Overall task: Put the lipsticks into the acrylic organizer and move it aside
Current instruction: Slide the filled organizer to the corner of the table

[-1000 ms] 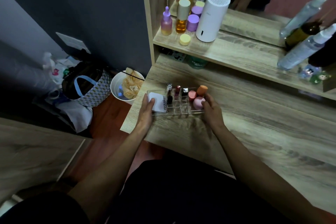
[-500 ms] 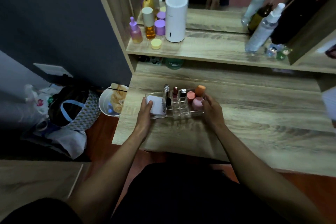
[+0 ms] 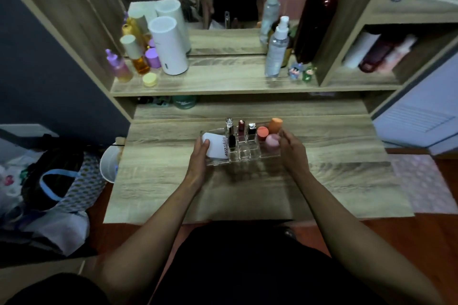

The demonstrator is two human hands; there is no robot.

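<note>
A clear acrylic organizer (image 3: pixel 244 155) rests on the wooden vanity top, a little left of its middle. Several lipsticks (image 3: pixel 241 129) stand upright in its small cells, one of them black (image 3: pixel 232 140). A white box (image 3: pixel 216 145) fills its left end, and orange and pink sponges (image 3: pixel 271 135) fill its right end. My left hand (image 3: pixel 199 160) grips the organizer's left end, thumb on the white box. My right hand (image 3: pixel 292 148) grips its right end beside the pink sponge.
A raised shelf (image 3: pixel 223 82) behind carries bottles, a white cylinder (image 3: pixel 168 46), spray bottles (image 3: pixel 276 49) and a mirror. A white bin (image 3: pixel 109 164) and a bag (image 3: pixel 57 178) sit on the floor left of the table. Cubbies stand at the right.
The view has swung to the right and now faces the vanity squarely. Both hands keep their hold on the organizer, which now sits nearer the table's middle than its left edge.
</note>
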